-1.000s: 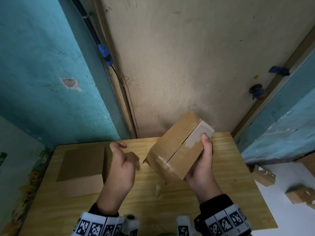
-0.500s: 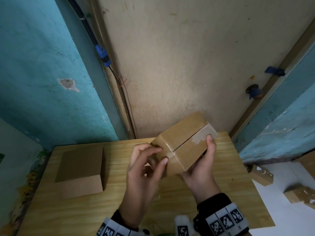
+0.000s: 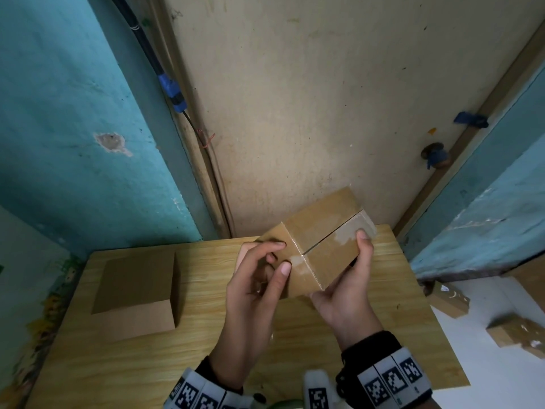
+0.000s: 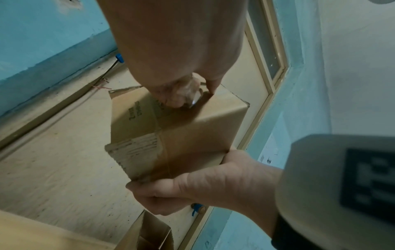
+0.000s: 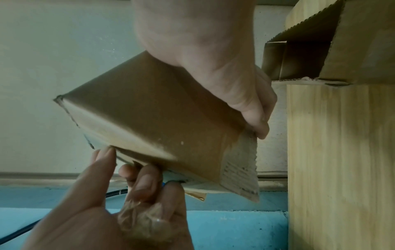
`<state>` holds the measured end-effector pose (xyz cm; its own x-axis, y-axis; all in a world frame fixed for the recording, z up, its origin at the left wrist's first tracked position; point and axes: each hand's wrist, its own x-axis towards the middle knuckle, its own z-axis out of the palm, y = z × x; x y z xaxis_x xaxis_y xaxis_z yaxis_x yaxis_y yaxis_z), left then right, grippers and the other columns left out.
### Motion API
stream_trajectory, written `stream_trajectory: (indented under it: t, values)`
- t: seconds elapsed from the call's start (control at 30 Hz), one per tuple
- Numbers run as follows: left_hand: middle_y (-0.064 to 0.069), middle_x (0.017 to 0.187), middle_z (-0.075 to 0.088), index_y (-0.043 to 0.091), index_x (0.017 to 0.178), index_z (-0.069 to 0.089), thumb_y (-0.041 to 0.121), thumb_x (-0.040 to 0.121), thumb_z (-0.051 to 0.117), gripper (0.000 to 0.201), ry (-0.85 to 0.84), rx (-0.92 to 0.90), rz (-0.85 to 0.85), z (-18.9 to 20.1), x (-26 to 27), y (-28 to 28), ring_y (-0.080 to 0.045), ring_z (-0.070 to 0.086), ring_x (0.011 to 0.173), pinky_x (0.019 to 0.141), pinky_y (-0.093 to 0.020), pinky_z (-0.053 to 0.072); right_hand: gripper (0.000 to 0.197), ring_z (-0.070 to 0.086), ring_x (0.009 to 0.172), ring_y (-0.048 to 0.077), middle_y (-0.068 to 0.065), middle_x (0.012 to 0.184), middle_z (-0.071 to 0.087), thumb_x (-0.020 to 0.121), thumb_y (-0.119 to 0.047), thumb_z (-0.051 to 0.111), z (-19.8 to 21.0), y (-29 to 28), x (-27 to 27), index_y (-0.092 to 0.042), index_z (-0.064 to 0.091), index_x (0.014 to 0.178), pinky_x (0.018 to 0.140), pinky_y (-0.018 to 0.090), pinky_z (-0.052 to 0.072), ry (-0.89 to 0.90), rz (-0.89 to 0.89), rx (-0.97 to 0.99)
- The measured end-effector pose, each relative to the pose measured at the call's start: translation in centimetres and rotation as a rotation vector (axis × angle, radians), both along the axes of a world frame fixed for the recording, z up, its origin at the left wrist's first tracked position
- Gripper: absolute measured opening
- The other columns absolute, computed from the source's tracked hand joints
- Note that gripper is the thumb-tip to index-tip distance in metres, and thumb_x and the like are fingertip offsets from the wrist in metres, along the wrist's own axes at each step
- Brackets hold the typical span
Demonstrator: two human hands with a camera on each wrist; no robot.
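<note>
A closed cardboard box (image 3: pixel 321 240) hangs tilted above the wooden table (image 3: pixel 206 349). My right hand (image 3: pixel 361 255) grips its far right end, thumb on the taped top seam and fingers underneath; the right wrist view shows this hand (image 5: pixel 245 101) wrapped round the box (image 5: pixel 160 118). My left hand (image 3: pixel 277 256) is at the box's near left end, fingers curled and thumb on the tape there. It keeps a crumpled wad of clear tape (image 5: pixel 143 219) in its palm. The left wrist view shows its fingers (image 4: pixel 183 94) pinching a shiny bit of tape on the box (image 4: pixel 181 132).
A second plain cardboard box (image 3: pixel 135 287) stands on the table's left side. Two more small boxes (image 3: pixel 448 299) (image 3: pixel 519 335) lie on the white floor to the right. Beige and turquoise walls close in right behind the table.
My left hand has come from beside the table box over to the held box's near end and taken hold of the tape there. The right hand has lowered the box a little.
</note>
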<state>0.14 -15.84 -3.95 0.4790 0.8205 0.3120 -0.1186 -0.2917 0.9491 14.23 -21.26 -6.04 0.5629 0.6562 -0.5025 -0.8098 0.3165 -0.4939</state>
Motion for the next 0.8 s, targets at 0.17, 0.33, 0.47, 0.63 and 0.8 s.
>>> stream_trajectory:
  t: [0.17,0.33,0.47,0.63,0.8]
  values:
    - [-0.002,0.098,0.055,0.024,0.096,0.072,0.026,0.094,0.066,0.007,-0.009,0.095,-0.019,0.4,0.1,-0.5,-0.020,0.057,0.083,0.073,-0.027,0.046,0.073,0.074,0.104,0.031,0.013,0.119,0.076,0.091,-0.073,0.049,0.3,-0.4,0.0,-0.019,0.065,0.138,0.077,0.042,0.062,-0.050,-0.010,0.056]
    - [-0.001,0.104,0.058,0.035,0.119,0.065,0.029,0.094,0.066,0.026,-0.056,0.021,-0.008,0.0,0.6,-0.2,-0.024,0.056,0.074,0.066,-0.039,0.048,0.079,0.064,0.126,0.039,0.014,0.137,0.069,0.082,-0.079,0.055,-0.2,-0.1,0.0,-0.028,0.062,0.142,0.086,0.054,0.059,-0.057,0.050,0.048]
    - [0.007,0.103,0.059,0.035,0.114,0.069,0.026,0.095,0.065,0.022,-0.081,0.026,-0.052,0.3,0.9,0.5,-0.014,0.054,0.076,0.069,-0.031,0.044,0.088,0.060,0.131,0.042,0.014,0.142,0.066,0.074,-0.083,0.059,-0.9,0.0,0.2,-0.031,0.058,0.145,0.087,0.061,0.056,-0.046,0.076,0.063]
    - [-0.006,0.100,0.055,0.019,0.103,0.073,0.017,0.097,0.063,0.012,-0.087,0.061,-0.105,0.0,1.1,0.7,-0.018,0.052,0.076,0.068,-0.029,0.043,0.089,0.060,0.130,0.042,0.014,0.142,0.065,0.072,-0.082,0.060,-1.1,-0.1,1.0,-0.030,0.057,0.145,0.084,0.059,0.057,-0.052,0.081,0.085]
    - [-0.006,0.101,0.054,0.028,0.122,0.066,0.011,0.100,0.064,0.029,-0.137,0.010,-0.096,-0.1,1.5,1.1,-0.016,0.050,0.059,0.053,-0.027,0.045,0.095,0.058,0.133,0.044,0.016,0.146,0.061,0.070,-0.084,0.065,-1.2,0.2,1.5,-0.031,0.054,0.148,0.094,0.071,0.050,-0.090,0.075,0.077]
